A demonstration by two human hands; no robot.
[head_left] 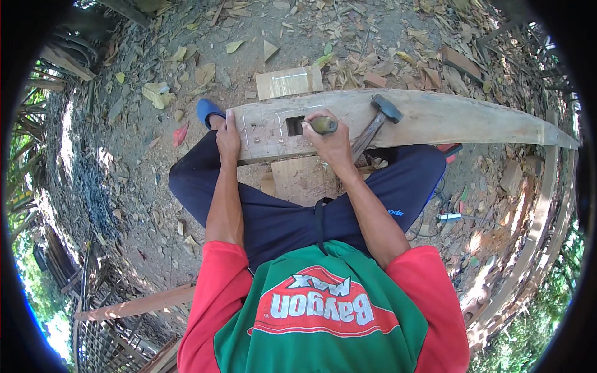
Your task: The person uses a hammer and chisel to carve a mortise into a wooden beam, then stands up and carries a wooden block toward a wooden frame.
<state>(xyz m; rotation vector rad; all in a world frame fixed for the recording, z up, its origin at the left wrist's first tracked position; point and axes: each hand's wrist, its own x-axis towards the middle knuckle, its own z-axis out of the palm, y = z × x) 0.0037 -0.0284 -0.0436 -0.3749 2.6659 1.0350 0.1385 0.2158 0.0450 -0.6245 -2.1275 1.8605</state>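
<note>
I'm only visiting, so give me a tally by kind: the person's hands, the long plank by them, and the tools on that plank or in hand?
Hands: 2 (left hand, right hand)
Long plank: 1
Hammer: 1
Handled tool in the right hand: 1
Total: 5

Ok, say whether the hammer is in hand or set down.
Set down: the hammer lies on the plank; the left hand touches the plank's end, the right hand grips a tool handle.
</note>
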